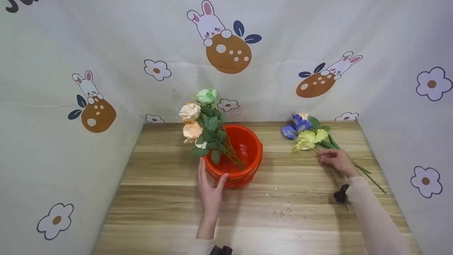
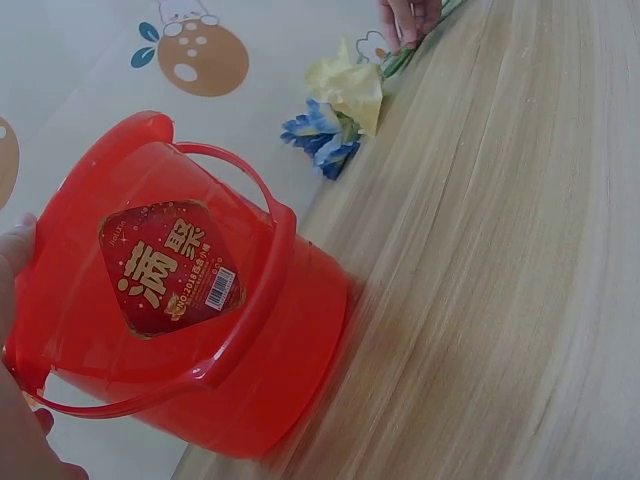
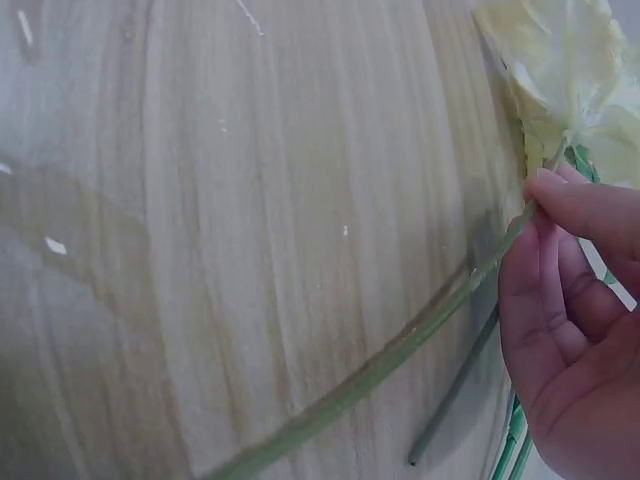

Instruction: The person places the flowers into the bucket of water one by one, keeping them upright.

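Resting against the outside of a red plastic bucket, my left hand has its fingers straight along the left side and its thumb at the front rim. Artificial roses in green, cream and peach lean out over the bucket's left rim, their stems inside it. My right hand pinches the green stem of a yellow flower between thumb and fingertips, just below the bloom. Beside that bloom lies a blue-purple flower; in the right wrist view, another thin stem runs below the hand.
More green stems lie on the wooden table at the right. Small clear droplets dot the table in front of the bucket. A cloth with printed rabbits hangs behind and along both sides. Each wrist carries a black strap.
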The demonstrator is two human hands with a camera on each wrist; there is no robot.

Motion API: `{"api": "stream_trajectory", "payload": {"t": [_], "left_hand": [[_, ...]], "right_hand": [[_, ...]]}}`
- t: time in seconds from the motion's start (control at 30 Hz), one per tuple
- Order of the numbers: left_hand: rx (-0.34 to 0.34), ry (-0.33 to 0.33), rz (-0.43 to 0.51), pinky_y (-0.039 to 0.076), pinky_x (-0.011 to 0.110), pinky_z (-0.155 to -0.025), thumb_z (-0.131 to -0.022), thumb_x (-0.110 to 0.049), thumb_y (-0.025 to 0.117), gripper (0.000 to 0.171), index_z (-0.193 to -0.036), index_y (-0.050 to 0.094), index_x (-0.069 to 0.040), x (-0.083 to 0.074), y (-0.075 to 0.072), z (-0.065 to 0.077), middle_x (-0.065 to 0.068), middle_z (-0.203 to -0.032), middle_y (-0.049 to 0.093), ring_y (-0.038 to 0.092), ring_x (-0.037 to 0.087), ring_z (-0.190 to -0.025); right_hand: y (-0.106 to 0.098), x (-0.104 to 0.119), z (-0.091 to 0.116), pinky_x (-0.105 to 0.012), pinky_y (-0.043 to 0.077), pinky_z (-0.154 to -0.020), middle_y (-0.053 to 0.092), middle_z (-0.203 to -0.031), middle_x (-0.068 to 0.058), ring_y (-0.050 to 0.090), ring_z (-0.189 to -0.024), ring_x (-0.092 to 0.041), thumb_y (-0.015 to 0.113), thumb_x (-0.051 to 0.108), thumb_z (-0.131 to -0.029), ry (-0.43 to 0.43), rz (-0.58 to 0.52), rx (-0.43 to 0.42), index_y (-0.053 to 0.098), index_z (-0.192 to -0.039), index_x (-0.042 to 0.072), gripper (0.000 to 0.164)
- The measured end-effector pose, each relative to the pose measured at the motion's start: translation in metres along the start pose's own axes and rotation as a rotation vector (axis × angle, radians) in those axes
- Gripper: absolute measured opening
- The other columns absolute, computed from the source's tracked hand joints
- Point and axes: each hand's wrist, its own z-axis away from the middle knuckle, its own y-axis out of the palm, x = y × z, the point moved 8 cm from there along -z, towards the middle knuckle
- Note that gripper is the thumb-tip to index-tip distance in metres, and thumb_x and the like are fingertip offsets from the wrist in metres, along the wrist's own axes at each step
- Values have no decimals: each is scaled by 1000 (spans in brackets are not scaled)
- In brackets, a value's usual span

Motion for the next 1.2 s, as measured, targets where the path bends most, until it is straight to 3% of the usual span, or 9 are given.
{"api": "stream_trajectory", "payload": {"t": [0.27,0.53,0.67,0.87,1.0,1.2], "left_hand": [[-11,5,15,21,53,-125,-83,-28,80,91,-158,29,-19,1,0,2,3,-165,27,23,27,-153],[0,-9,10,21,53,-125,-84,-30,80,90,-158,29,-20,1,1,0,3,-166,26,23,27,-153],[-2,-9,8,21,53,-125,-84,-31,79,90,-158,29,-20,0,1,-1,3,-166,26,23,27,-153],[1,-3,29,22,52,-125,-83,-26,80,91,-158,29,-19,-1,2,-3,3,-166,26,23,27,-153],[-4,-16,43,21,54,-125,-82,-19,81,92,-157,30,-16,1,1,-1,7,-165,26,23,29,-153],[2,-10,24,22,52,-125,-83,-25,80,91,-158,28,-19,1,1,0,4,-166,26,23,27,-153]], "right_hand": [[4,11,6,-19,59,-80,76,-97,2,70,-88,-1,65,-3,-92,-2,-77,63,53,-124,-23,39],[6,38,7,-15,56,-79,71,-89,21,67,-87,4,67,2,-92,-29,-16,49,55,-125,-20,41],[12,54,2,-16,57,-80,71,-91,23,67,-88,4,66,2,-93,-44,-19,61,54,-127,-19,42],[23,88,-4,-15,58,-77,74,-94,12,69,-89,0,66,-2,-91,-97,-94,74,54,-125,-20,40],[37,109,-9,-17,59,-75,74,-93,12,69,-88,-2,66,-2,-91,-123,-125,104,55,-123,-21,39],[59,145,-21,-18,59,-76,73,-91,13,68,-86,0,67,-2,-91,-152,-140,125,57,-122,-19,37]]}}
